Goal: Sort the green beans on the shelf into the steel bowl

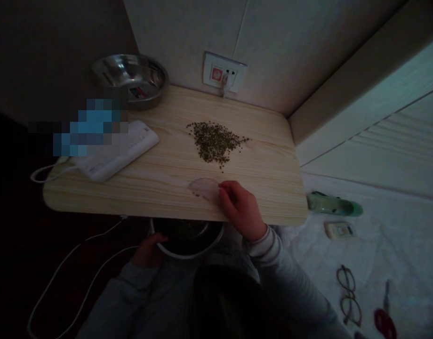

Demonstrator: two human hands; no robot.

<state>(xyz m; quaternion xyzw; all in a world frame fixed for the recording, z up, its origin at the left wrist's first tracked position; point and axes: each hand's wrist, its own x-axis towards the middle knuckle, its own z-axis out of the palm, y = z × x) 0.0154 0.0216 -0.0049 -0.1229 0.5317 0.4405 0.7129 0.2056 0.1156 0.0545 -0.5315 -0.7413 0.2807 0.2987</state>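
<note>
My right hand (239, 207) is closed at the table's front edge, pinching a thin, clear rounded piece of plastic (203, 187) that looks like a lid or disc. A few small dark bits show at the clear plastic. Below the tabletop, my left hand (150, 248) grips the rim of a round bowl (191, 255) with a pale edge. The bowl's inside is dark, with something greenish in it too dim to name. Beyond my right hand, a loose pile of small green beans (216, 141) lies spread on the wooden table (160, 188).
A metal basin (132, 77) stands at the back left. Near it lies a white power strip (121, 153) with a cable. A wall socket (224, 73) holds a plug. On the white sheet at right are a green bottle (331, 205), eyeglasses (347, 294) and red-handled scissors (385, 322).
</note>
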